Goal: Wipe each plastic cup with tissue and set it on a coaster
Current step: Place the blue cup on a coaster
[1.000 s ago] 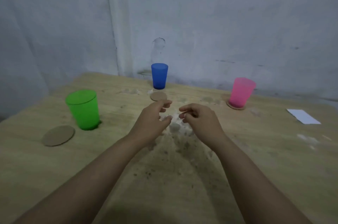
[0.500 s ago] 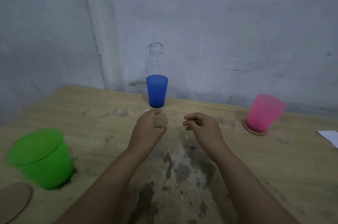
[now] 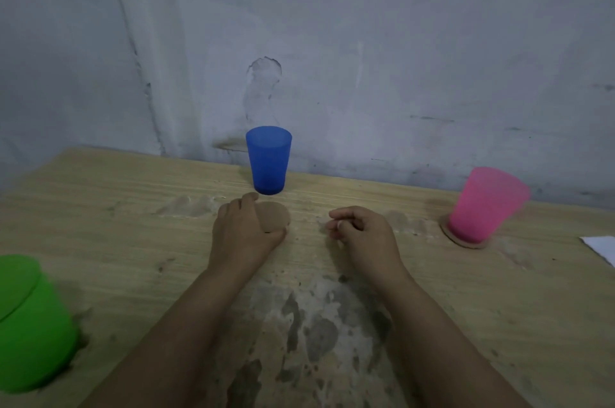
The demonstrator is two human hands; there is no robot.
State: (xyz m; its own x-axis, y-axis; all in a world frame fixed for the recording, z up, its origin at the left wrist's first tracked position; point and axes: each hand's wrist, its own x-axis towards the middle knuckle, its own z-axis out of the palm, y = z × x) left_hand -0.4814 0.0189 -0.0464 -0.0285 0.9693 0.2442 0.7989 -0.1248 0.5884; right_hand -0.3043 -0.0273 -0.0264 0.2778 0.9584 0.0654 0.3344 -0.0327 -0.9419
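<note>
A tall blue translucent plastic cup (image 3: 269, 159) stands upright near the back edge of the worn wooden table (image 3: 432, 307), close to the wall, and serves here as the landmark. Just in front of it lies a round brown cardboard coaster (image 3: 274, 215); the cup is not on it. The person's left hand (image 3: 244, 234) covers the coaster's left side with fingers curled down, touching it, though whether it pinches the coaster or only presses on it cannot be told. The right hand (image 3: 361, 234), to the right of the coaster, is loosely curled with thumb and forefinger close together; a small pale speck shows at the fingertips, too small to identify. Far right of the blue cup, a pink plastic cup (image 3: 482, 204) already rests on its own brown coaster (image 3: 464, 241), and a white sheet (image 3: 600, 246), possibly the tissue, lies beyond it at the frame edge. Far left of the blue cup and nearer the person, a green plastic cup (image 3: 31, 324) sits on bare wood. The risk: the blue cup looks light and tall, so a knuckle lifting off the coaster could tip it toward the wall; sliding the coaster could also bump the cup's base.
</note>
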